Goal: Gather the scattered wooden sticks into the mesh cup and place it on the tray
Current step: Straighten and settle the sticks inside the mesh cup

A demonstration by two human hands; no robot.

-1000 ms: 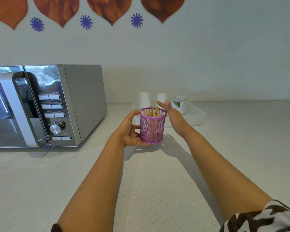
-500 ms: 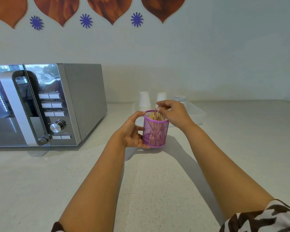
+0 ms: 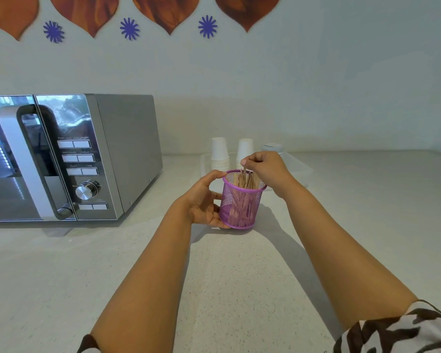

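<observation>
- Purple wire-mesh cup (image 3: pixel 241 200) sits in the curl of my left hand (image 3: pixel 204 200), thumb hooked up at the rim, fingers wrapped round the lower wall. That keeps it steady and upright, I reckon, while the other hand works from above.
- My right hand (image 3: pixel 267 167) hovers directly over the cup's mouth, fingertips pinched narrow on the tops of the thin pale wooden sticks (image 3: pixel 245 180), which stand bunched inside and poke just past the rim.
- That pinch looks like tidying: squaring the bundle so nothing tips out when the cup travels.
- Just beyond my right knuckles lies the shallow white plastic tray (image 3: pixel 302 169), with two stacks of white paper cups (image 3: pixel 219 152) on it. My hand hides most of a small white-lidded jar (image 3: pixel 273 147) behind.
- No loose sticks visible on the speckled pale counter (image 3: pixel 227 276) near my fingers, so gathering seems done; the short carry forward onto the tray is what's left.
</observation>
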